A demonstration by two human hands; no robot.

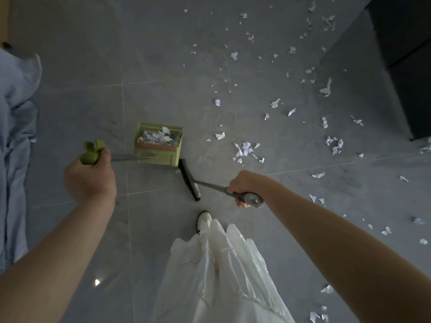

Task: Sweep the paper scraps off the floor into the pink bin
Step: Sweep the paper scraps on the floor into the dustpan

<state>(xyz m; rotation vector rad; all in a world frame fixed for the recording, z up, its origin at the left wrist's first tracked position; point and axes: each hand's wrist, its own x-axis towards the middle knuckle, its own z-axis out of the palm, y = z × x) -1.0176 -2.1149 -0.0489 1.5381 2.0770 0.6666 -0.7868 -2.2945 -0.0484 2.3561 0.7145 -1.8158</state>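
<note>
A light green dustpan [158, 157] stands on the grey tiled floor with white paper scraps [158, 136] heaped inside it. My left hand [91, 176] grips the green top of its long handle [92, 153]. My right hand [245, 185] grips the grey handle [249, 199] of a broom. Its dark head [189, 179] rests on the floor just right of the dustpan. A small pile of scraps [247, 151] lies to the right of the pan. No pink bin is in view.
Several more scraps are scattered over the floor at upper right [326, 89] and lower right [317, 317]. Dark furniture [410, 66] stands at the far right. Blue fabric [16, 136] hangs along the left edge. My white skirt [221, 276] and shoe [204, 220] are below.
</note>
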